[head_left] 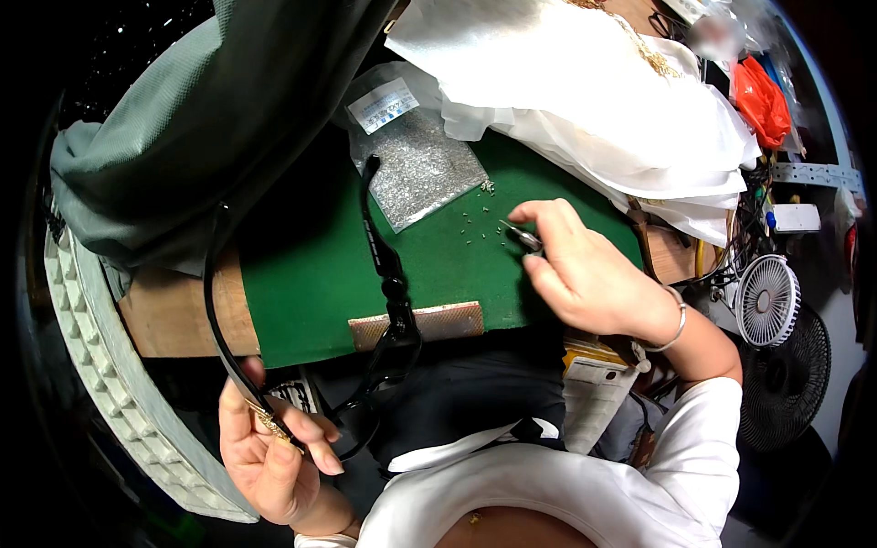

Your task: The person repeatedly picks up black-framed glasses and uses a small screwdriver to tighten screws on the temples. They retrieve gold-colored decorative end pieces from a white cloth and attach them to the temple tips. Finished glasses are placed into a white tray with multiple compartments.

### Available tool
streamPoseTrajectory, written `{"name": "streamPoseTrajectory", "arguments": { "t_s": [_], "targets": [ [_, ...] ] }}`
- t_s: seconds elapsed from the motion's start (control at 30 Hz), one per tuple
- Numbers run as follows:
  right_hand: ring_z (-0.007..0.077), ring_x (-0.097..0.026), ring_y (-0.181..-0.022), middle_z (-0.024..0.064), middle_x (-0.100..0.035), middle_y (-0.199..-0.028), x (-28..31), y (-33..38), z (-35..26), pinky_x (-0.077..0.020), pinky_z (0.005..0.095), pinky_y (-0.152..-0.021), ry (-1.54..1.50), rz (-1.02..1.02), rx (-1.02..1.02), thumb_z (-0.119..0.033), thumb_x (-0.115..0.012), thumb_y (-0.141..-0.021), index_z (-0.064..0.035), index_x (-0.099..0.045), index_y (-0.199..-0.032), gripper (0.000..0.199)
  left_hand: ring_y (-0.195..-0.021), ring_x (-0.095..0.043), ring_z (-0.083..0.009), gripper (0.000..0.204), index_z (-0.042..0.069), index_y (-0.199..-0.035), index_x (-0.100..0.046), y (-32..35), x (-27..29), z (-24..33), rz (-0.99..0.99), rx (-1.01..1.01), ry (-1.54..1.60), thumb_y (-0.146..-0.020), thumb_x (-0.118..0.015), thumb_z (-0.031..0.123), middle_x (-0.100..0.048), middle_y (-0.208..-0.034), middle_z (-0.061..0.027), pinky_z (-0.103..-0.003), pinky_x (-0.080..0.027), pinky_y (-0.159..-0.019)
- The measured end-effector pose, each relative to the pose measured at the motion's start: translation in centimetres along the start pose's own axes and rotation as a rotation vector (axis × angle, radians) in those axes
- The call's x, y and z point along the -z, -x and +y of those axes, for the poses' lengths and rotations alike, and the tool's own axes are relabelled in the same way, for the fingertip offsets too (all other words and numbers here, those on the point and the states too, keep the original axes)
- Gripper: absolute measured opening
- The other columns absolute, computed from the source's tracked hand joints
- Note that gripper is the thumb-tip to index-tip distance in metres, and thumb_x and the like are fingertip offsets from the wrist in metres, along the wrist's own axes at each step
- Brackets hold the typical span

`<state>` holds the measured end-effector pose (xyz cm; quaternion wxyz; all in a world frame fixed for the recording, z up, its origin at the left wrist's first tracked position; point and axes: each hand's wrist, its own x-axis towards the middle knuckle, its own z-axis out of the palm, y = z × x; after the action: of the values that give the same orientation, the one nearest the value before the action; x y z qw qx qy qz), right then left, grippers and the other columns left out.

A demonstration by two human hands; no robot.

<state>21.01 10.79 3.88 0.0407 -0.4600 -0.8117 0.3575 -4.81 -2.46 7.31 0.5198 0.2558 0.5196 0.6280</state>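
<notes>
Near the lower left, my left hand (274, 466) is closed on a pair of black eyeglasses (385, 258), gripping it by the gold-patterned part near one hinge. Both temples point away from me, and the front hangs by the table's near edge. Over the green mat (315, 274), my right hand (594, 279) pinches a small pointed metal tool (524, 237); its exact kind is partly hidden by the fingers. Several tiny metal pieces, like screws (487, 187), lie scattered left of the tool's tip. Beside them rests a clear plastic bag (420, 169) full of similar small silvery pieces.
A textured strip (448, 320) sits at the mat's near edge. White sheeting (566, 82) covers the far right, and dark grey-green cloth (210, 119) fills the far left. A small white fan (767, 300), cables and a red plastic bag (760, 102) stand at the right.
</notes>
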Motion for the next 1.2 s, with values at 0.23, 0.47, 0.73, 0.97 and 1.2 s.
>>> {"name": "streamPoseTrajectory", "arguments": {
  "t_s": [0.23, 0.47, 0.73, 0.97, 1.2],
  "targets": [
    [0.0284, -0.054, -0.063, 0.0141, -0.044, -0.084, -0.2, 0.1, 0.0, -0.0462, 0.0347, -0.053, 0.191, 0.122, 0.047, -0.008, -0.055, -0.077, -0.0047, -0.048, -0.105, 0.029, -0.031, -0.040, -0.0112, 0.026, 0.002, -0.084, -0.037, -1.7, -0.4, -1.7, -0.154, 0.219, 0.549, -0.092, -0.035, 0.026, -0.042, -0.046, -0.0028, -0.025, -0.036, -0.041],
    [0.0257, -0.055, -0.060, 0.0140, -0.043, -0.082, -2.2, -0.6, 1.0, -0.0457, 0.0335, -0.049, 0.269, 0.261, 0.121, -0.005, -0.058, -0.073, -0.0048, -0.051, -0.104, 0.032, -0.032, -0.038, -0.0101, 0.028, 0.002, -0.080, -0.041, -2.4, -2.9, -5.3, -0.281, 0.635, 0.832, -0.091, -0.040, 0.027, -0.043, -0.047, -0.0033, -0.024, -0.036, -0.044],
    [0.0247, -0.054, -0.056, 0.0125, -0.043, -0.081, -1.8, -0.8, 1.0, -0.0463, 0.0346, -0.048, 0.333, 0.195, 0.119, -0.005, -0.057, -0.068, -0.0066, -0.050, -0.106, 0.039, -0.035, -0.038, -0.0079, 0.037, -0.002, -0.114, -0.040, -3.2, -3.4, -6.6, -0.409, 0.663, 0.851, -0.095, -0.024, 0.025, -0.042, -0.052, 0.0000, -0.023, -0.032, -0.042],
    [0.0298, -0.054, -0.065, 0.0131, -0.046, -0.083, -0.7, -1.2, -0.3, -0.0459, 0.0348, -0.056, 0.173, 0.010, 0.049, -0.007, -0.052, -0.076, -0.0068, -0.050, -0.108, 0.032, -0.035, -0.036, -0.0068, 0.036, -0.003, -0.122, -0.035, -3.7, -2.9, -7.6, -0.396, 0.681, 0.870, -0.093, -0.031, 0.018, -0.043, -0.053, -0.0017, -0.020, -0.034, -0.044],
    [0.0073, -0.045, -0.045, 0.0060, -0.053, -0.090, -0.3, -1.5, -4.6, -0.0384, 0.0196, -0.038, -1.347, -0.880, -0.425, -0.008, -0.032, -0.089, -0.0021, -0.043, -0.114, 0.028, -0.034, -0.036, -0.0037, 0.038, -0.002, -0.118, -0.040, -3.2, -1.9, -8.7, -0.492, 0.743, 0.980, -0.092, -0.038, 0.026, -0.045, -0.053, 0.0003, -0.018, -0.031, -0.038]
  ]
}}
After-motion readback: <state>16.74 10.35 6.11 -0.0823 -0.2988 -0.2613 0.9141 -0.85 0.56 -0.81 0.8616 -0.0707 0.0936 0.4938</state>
